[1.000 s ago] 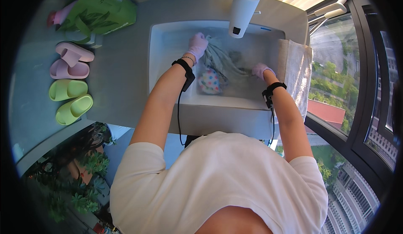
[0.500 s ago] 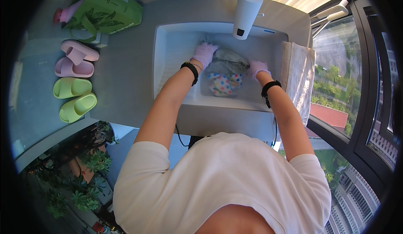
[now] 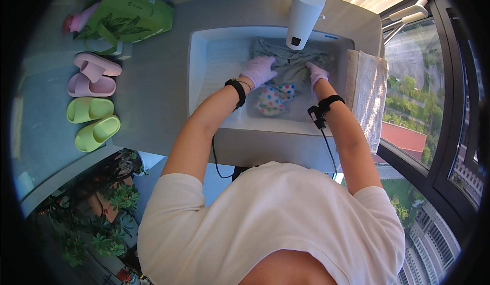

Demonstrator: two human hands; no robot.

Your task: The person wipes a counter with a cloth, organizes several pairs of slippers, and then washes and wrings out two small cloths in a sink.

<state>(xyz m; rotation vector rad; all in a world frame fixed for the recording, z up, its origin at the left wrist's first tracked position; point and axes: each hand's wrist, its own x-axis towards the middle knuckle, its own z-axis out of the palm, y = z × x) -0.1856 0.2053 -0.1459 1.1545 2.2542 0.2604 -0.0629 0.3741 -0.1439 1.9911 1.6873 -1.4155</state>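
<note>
A wet grey cloth (image 3: 296,70) lies spread and wrinkled toward the back of the white sink (image 3: 204,91). My left hand (image 3: 259,70), in a pink glove, is closed on its left part, with the fingertips partly lost in the folds. At the cloth's right side my right hand (image 3: 317,73), gloved in the same pink, pinches it with bent fingers. Just in front of the grey cloth, a white cloth with coloured polka dots (image 3: 274,100) lies crumpled on the sink floor, close to my left wrist.
A white tap unit (image 3: 306,17) overhangs the sink's back edge. A light towel (image 3: 365,96) drapes over the right rim. To the left stand a green bag (image 3: 135,14), pink slippers (image 3: 94,75) and green slippers (image 3: 94,121). A window (image 3: 413,86) is on the right.
The grey cloth has gone from bunched to spread wider, reaching further back and right. My left hand has moved right and slightly nearer; my right hand has shifted slightly right and back.
</note>
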